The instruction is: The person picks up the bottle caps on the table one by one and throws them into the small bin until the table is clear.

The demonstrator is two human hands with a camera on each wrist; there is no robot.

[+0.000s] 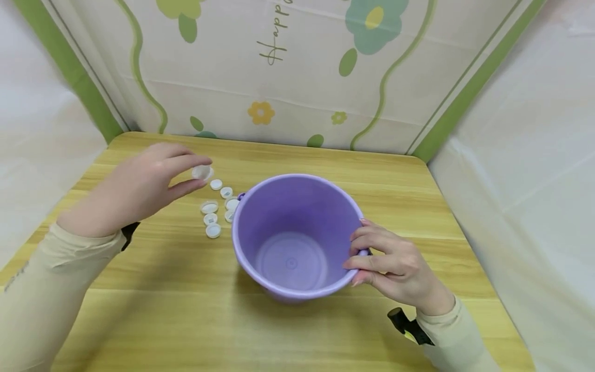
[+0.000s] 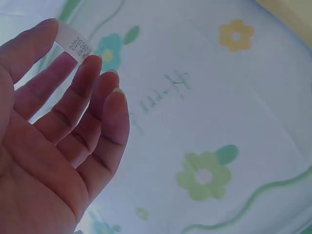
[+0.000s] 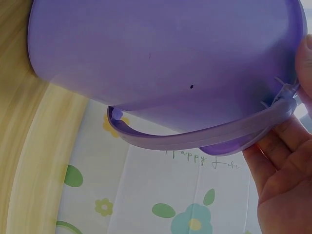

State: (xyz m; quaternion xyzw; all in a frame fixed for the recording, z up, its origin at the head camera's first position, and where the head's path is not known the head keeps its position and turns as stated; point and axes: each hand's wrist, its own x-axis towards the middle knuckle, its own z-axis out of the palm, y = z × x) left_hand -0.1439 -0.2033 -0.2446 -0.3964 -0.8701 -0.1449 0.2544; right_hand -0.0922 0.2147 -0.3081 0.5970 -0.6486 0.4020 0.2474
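My left hand [image 1: 149, 181] is above the far left of the table, pinching a small white bottle cap [image 1: 202, 172] between thumb and fingers. In the left wrist view, printed digits show on the side of that cap [image 2: 73, 44]. A purple bucket [image 1: 297, 206] stands mid-table, with nothing inside it. Its right rim is gripped by my right hand [image 1: 395, 266], fingers over the inside and thumb at the near side. The right wrist view shows the bucket's purple handle [image 3: 185, 139] hanging along its outer wall. Several white caps [image 1: 213, 230] lie left of the bucket, a few partly behind its rim.
The wood-grain table [image 1: 153, 310] ends at the back against a flower-print cloth [image 1: 302, 93]. Pale sheets [image 1: 520, 155] hang at both sides. A dark band [image 1: 411, 328] is on the right wrist.
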